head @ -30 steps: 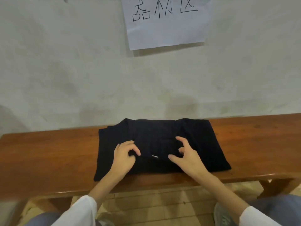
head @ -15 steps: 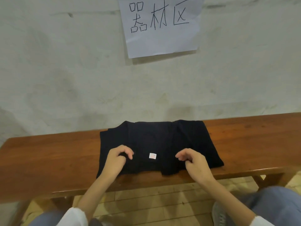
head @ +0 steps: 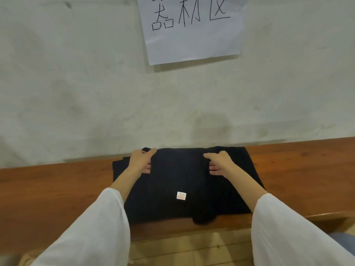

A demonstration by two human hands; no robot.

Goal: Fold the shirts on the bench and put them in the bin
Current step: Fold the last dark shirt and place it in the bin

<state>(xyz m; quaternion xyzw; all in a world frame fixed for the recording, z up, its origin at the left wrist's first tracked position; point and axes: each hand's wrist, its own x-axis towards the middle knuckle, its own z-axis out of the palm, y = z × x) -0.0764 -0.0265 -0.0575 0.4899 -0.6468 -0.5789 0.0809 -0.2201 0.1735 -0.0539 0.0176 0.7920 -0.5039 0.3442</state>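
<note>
A black shirt [head: 184,181] lies partly folded on the wooden bench [head: 57,189], with a small white label [head: 181,195] facing up near its front edge. My left hand [head: 141,160] grips the cloth at the shirt's far left, thumb on top and fingers curled around a fold. Further right, my right hand [head: 219,161] grips the far edge the same way. A flat middle panel of cloth lies between the two hands. A bulge of cloth hangs over the bench's front edge. No bin is in view.
The bench stands against a pale wall [head: 76,93], which carries a white paper sign [head: 192,27] with handwritten characters. Bare wood extends to the left and right of the shirt. Tiled floor [head: 192,250] shows below the bench.
Both hands moved from the shirt's near edge to its far edge and now grip the cloth there. The white label came into view on top. The camera leaned closer.
</note>
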